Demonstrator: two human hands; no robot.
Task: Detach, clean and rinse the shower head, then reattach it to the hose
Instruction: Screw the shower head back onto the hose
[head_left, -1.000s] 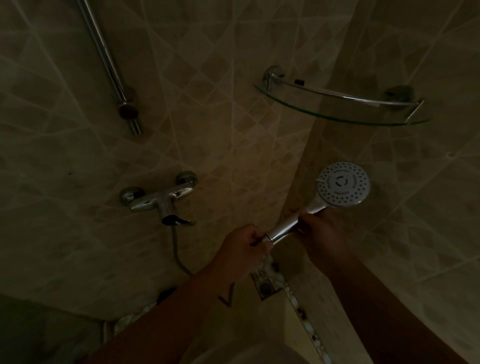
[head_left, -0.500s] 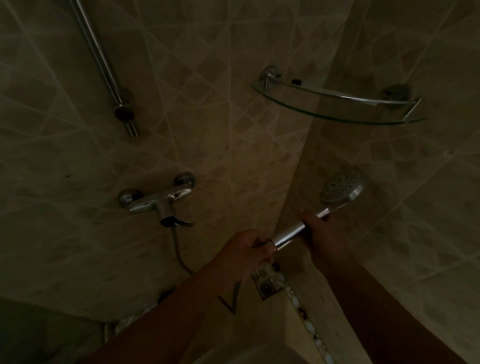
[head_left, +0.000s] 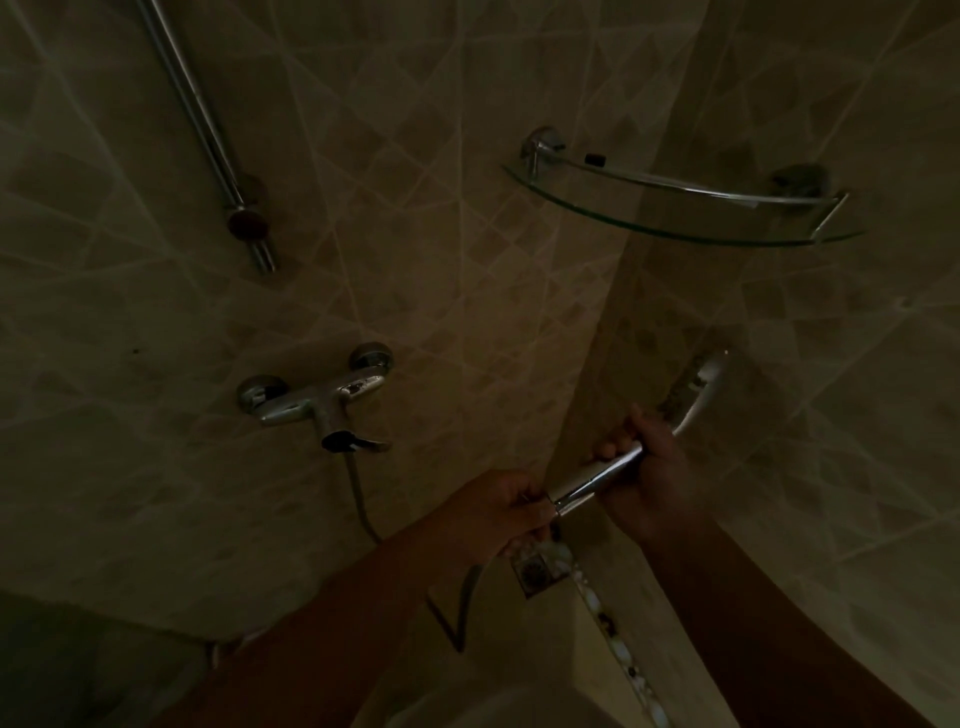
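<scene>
Item: shower head, chrome, hand-held type, located lower right of the frame against the tiled corner. Long axis ran from lower left to upper right; the round head sat at the upper-right end, turned nearly edge-on, spray face not readable. Right hand had fingers curled around the mid-handle. Left hand had fingers closed around the handle's lower end, where the hose coupling appeared to sit. Handling, judged: rigid, light, smooth plating likely slippery if wet. Best hold: handle for bracing, coupling nut for turning. Hose flexible, trailing to the mixer tap, centre left.
</scene>
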